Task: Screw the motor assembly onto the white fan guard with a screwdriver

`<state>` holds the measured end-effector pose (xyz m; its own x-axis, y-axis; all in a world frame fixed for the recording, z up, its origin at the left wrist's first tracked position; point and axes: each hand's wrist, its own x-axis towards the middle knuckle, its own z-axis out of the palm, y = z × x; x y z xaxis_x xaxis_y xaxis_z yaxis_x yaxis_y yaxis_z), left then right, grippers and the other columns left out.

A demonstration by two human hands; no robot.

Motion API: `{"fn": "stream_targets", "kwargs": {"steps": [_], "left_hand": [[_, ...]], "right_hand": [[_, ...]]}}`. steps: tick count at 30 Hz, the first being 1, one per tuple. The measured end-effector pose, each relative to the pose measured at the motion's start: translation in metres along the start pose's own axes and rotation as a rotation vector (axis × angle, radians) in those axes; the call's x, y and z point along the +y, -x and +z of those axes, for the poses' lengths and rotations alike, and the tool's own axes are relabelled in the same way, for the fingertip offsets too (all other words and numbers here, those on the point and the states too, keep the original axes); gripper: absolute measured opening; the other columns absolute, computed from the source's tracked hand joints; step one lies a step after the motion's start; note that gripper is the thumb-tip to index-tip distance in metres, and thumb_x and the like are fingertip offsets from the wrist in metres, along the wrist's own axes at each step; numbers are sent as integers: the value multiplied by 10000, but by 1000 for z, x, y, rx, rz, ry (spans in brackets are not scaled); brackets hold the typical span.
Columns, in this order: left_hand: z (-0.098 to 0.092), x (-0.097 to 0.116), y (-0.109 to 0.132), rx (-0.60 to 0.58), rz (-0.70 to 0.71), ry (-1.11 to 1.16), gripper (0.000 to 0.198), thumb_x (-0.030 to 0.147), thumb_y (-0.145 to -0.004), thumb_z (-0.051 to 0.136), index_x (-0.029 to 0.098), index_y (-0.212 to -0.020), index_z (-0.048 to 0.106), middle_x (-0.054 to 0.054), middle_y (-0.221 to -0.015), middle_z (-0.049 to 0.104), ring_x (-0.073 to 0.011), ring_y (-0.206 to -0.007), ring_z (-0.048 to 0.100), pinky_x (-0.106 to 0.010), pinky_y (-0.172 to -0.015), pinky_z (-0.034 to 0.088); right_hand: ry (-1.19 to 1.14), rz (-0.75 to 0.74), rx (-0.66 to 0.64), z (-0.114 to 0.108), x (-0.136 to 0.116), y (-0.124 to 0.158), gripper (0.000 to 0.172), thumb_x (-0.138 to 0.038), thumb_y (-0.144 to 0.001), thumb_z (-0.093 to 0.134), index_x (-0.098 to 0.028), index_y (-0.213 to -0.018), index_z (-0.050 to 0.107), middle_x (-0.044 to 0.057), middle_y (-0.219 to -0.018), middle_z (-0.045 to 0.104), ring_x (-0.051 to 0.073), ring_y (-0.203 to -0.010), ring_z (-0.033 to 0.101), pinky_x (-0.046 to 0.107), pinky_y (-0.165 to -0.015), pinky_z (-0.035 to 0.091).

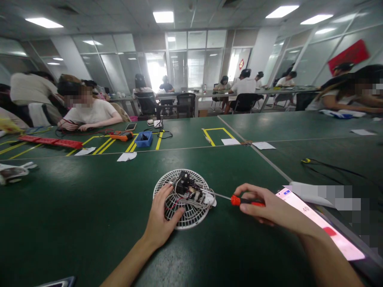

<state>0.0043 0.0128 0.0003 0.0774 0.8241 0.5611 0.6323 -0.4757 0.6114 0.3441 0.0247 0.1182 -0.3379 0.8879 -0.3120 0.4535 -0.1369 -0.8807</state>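
Note:
A white round fan grille [191, 223] lies flat on the green table in front of me. On top of it sits a black motor unit [181, 183] with wires and pale parts around it. My left hand [163, 211] rests on the grille's left side, fingers stretched and spread, fingertips beside the motor. From the right, my right hand [260, 203] grips a screwdriver [236, 200] with a red and black handle. Its metal shaft points left, over the grille to the motor unit; the tip's exact contact is too small to tell.
A phone with a lit pink screen [317, 223] lies beside my right forearm. Across the table are a blue bin [143, 139], an orange multimeter [121, 136], a red rack [50, 142] and papers [127, 156]. A co-worker [89, 111] sits at the far left.

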Motion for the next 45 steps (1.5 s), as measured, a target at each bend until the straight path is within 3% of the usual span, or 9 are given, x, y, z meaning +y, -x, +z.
{"fn": "stream_targets", "kwargs": {"steps": [3,7,12,19,25,30,33,37,45], "left_hand": [[-1,1,-1,26,35,-65,642,435,-905,721,265,-1467,459,-134,-1531,534,-328,-1456,467,-640,-1218,349],[0,0,-1,40,20,-130,596,441,-881,744,282,-1405,510,-121,-1504,568,-352,-1458,462,-721,-1226,246],[1,1,-1,31,-12,-107,569,418,-886,731,280,-1396,518,-121,-1526,550,-350,-1467,455,-711,-1226,250],[0,4,-1,35,-24,-85,557,404,-882,724,290,-1388,524,-111,-1533,547,-345,-1478,443,-716,-1237,209],[2,2,0,44,-18,-87,559,389,-872,732,286,-1383,530,-118,-1525,553,-348,-1473,450,-721,-1233,216],[2,0,1,21,-12,-93,566,393,-883,724,293,-1398,513,-114,-1543,532,-340,-1487,429,-718,-1236,212],[2,1,1,27,-9,-97,585,399,-885,724,302,-1415,497,-110,-1540,537,-340,-1487,429,-719,-1234,214],[2,1,1,32,-5,-105,618,403,-888,718,309,-1448,475,-105,-1543,536,-342,-1479,440,-713,-1231,230],[2,-1,2,29,-12,-100,625,432,-881,720,306,-1449,490,-106,-1537,545,-340,-1471,453,-691,-1238,240]], "right_hand": [[35,-3,32,-1,-2,2,538,-518,-659,902,-244,-954,544,-34,-831,590,86,-527,517,198,-403,403],[-6,21,34,0,-3,1,502,-599,-711,840,-207,-907,596,-1,-789,612,128,-599,581,216,-453,439],[-27,53,7,2,2,-2,585,-754,-839,625,-173,-896,659,40,-750,650,125,-586,554,205,-432,387],[51,23,15,1,4,-1,561,-632,-679,861,-229,-949,579,-10,-870,604,80,-513,514,200,-390,394],[-22,41,-17,3,2,-5,547,-710,-779,727,-178,-898,682,5,-750,596,117,-585,558,204,-442,408],[2,75,-36,4,6,-7,561,-738,-845,625,-179,-882,650,9,-704,615,111,-557,543,198,-433,393],[39,29,-12,3,5,-5,515,-642,-761,782,-219,-987,592,-8,-833,632,93,-543,542,192,-415,397],[13,36,14,3,2,-3,545,-562,-672,876,-230,-890,503,-17,-859,618,103,-551,581,211,-430,442],[-54,56,-40,3,6,-7,524,-687,-843,685,-163,-853,656,20,-725,632,129,-619,588,219,-496,445]]}}
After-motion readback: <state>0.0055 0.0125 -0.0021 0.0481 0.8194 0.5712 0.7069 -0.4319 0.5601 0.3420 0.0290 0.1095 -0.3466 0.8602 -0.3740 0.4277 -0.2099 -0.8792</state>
